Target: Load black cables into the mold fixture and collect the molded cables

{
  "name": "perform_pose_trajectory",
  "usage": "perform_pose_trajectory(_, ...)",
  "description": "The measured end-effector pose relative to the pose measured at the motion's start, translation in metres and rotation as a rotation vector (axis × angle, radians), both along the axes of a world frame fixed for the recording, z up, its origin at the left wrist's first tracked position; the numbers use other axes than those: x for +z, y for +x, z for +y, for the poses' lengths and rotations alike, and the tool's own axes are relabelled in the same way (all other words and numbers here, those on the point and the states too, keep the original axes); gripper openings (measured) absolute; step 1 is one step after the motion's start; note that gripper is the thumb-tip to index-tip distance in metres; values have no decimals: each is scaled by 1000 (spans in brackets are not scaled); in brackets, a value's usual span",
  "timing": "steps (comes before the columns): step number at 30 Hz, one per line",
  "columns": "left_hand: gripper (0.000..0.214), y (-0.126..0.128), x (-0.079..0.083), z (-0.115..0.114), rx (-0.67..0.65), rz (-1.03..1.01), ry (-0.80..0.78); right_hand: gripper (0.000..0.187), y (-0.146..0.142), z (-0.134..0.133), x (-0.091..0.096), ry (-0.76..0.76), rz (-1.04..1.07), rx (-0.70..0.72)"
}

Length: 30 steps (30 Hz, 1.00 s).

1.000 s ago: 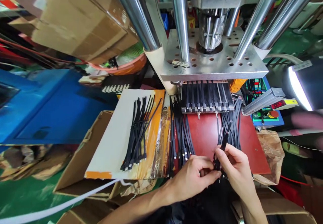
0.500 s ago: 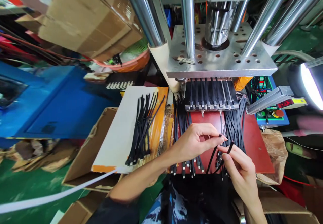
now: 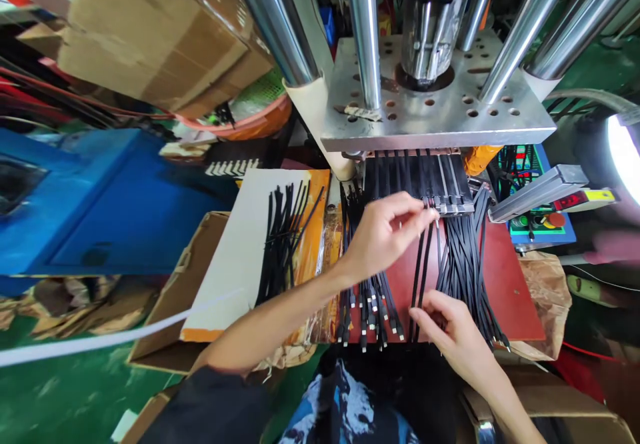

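Note:
My left hand (image 3: 393,231) is closed in a pinch on the upper end of a black cable (image 3: 423,264), at the front edge of a slotted mould block (image 3: 463,209). Two dark strands hang from that spot over the red board (image 3: 510,277). Lower down, my right hand (image 3: 445,327) pinches the same cable between thumb and forefinger. Several black cables lie side by side in the block's slots. A pile of cables with metal plugs (image 3: 370,307) lies to the left, and another cable pile (image 3: 460,251) to the right.
A steel press plate (image 3: 435,127) hangs above the block, between thick steel columns. On the left, a white board (image 3: 227,257) carries a tied cable bundle (image 3: 283,237). A control box with buttons (image 3: 543,224) and a bright lamp (image 3: 625,157) stand at the right.
My left hand has moved forward to the mould block with the cable end. My right hand has drawn back left and down along the cable, so the hands are farther apart.

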<state>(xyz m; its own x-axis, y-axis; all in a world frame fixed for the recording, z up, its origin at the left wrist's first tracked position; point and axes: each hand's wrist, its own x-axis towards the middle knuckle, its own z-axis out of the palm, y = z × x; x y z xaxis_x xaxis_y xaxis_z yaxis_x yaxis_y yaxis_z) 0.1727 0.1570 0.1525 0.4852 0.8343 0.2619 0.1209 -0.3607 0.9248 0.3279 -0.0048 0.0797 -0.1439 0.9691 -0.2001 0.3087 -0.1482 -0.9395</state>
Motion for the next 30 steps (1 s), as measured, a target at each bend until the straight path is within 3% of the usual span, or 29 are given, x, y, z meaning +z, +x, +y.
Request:
perform_pose_trajectory(2,26,10,-5,29,60,33,51,39,21,3,8,-63,-53,135)
perform_pose_trajectory(4,29,24,-14,59,66,125,150,41,50,20,27,-37,-144,180)
perform_pose_trajectory(7,33,49,-31,97,115,322,287,45,92,70,58,116,-249,74)
perform_pose_trajectory(10,19,65,-43,112,292,421,259,45,113,133,70,252,-260,-50)
perform_pose_trajectory(12,10,63,-46,106,356,379,243,43,115,171,65,271,-207,-48)
perform_pose_trajectory(13,17,59,-47,100,325,342,276,43,114,186,60,275,-182,-30)
perform_pose_trajectory(16,34,37,-48,74,26,301,561,43,109,217,45,322,-192,26)
perform_pose_trajectory(19,38,23,-51,56,-232,471,860,36,108,231,37,377,-315,66)
perform_pose_trajectory(24,41,29,-53,48,-194,694,878,36,111,235,31,471,-371,-6)
perform_pose_trajectory(30,32,33,-52,43,-188,617,933,38,113,232,28,476,-331,83)
